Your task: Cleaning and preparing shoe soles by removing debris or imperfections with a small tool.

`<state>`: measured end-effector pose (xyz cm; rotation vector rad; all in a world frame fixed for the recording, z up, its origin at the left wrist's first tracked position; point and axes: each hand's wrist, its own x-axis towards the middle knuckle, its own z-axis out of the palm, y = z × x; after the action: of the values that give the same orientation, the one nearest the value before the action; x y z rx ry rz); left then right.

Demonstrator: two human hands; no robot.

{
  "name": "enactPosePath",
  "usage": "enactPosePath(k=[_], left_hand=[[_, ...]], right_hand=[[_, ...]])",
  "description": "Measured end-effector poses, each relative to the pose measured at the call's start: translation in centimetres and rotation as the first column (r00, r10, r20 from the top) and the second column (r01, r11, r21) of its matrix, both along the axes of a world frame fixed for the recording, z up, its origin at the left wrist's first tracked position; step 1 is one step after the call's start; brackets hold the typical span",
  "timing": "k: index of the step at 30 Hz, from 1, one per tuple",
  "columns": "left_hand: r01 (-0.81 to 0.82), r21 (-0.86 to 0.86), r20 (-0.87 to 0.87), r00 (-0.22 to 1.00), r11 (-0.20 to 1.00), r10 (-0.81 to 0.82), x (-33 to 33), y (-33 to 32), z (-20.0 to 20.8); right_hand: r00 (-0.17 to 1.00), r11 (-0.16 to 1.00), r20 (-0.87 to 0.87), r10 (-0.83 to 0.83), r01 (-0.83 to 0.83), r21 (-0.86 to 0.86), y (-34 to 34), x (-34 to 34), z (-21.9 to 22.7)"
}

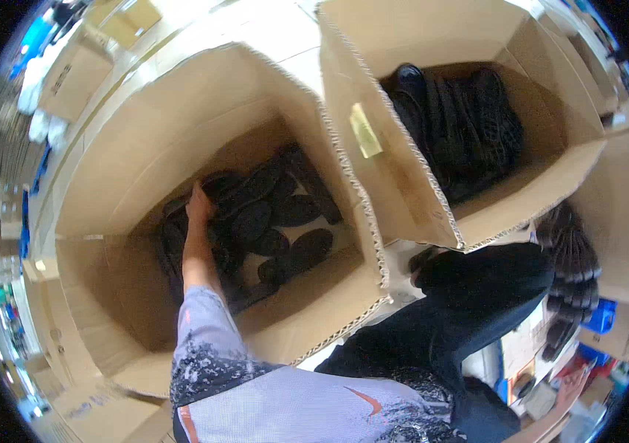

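My left hand (199,205) reaches down into a large cardboard box (130,173) on the left. It touches dark, sole-shaped pieces that look like black shoes or shoe soles (251,219), lying loosely over the bottom at different angles. Its fingers are mostly lost among the dark pieces, so I cannot make out whether they grip one. My forearm comes over the near wall from a light, patterned sleeve (211,325). My right hand is out of the picture.
A second open cardboard box (432,33) stands at the right with black shoes (462,122) packed in rows. Dark shoes or soles (571,251) are stacked beside it. My bent leg (447,310) is close to both boxes. More cartons (74,77) stand at the far left.
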<state>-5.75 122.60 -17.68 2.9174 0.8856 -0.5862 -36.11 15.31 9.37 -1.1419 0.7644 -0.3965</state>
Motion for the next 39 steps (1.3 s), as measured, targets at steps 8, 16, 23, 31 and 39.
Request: enactPosePath(k=[8, 16, 23, 31, 39], left_hand=[[0.207, 0.506, -0.005, 0.971, 0.837, -0.237, -2.3, 1.8, -6.3], [0.006, 0.123, 0.74, 0.665, 0.992, -0.096, 0.7, -0.2, 6.1], [0.328, -0.931, 0.311, 0.47, 0.164, 0.826, 2.0, -12.6, 29.7], [0.365, -0.863, 0.187, 0.873, -0.349, 0.45, -4.1, -41.3, 36.8], [-0.435, -0.54, -0.163, 0.894, -0.721, -0.417, -8.6, -66.7, 29.1]], right_hand=[[0.978, 0.978, 0.011, -0.206, 0.206, -0.032, 1.1, -2.6, -1.0], [0.93, 0.918, 0.036, -0.365, 0.366, -0.155, 3.7, -0.5, -1.0], [0.954, 0.975, 0.203, -0.219, 0.205, 0.087, 3.2, 1.4, -3.6], [0.923, 0.954, 0.313, -0.225, 0.143, 0.263, 13.4, 2.7, -1.4], [0.928, 0.947, 0.37, 0.026, -0.141, 0.287, 21.0, 1.2, 2.2]])
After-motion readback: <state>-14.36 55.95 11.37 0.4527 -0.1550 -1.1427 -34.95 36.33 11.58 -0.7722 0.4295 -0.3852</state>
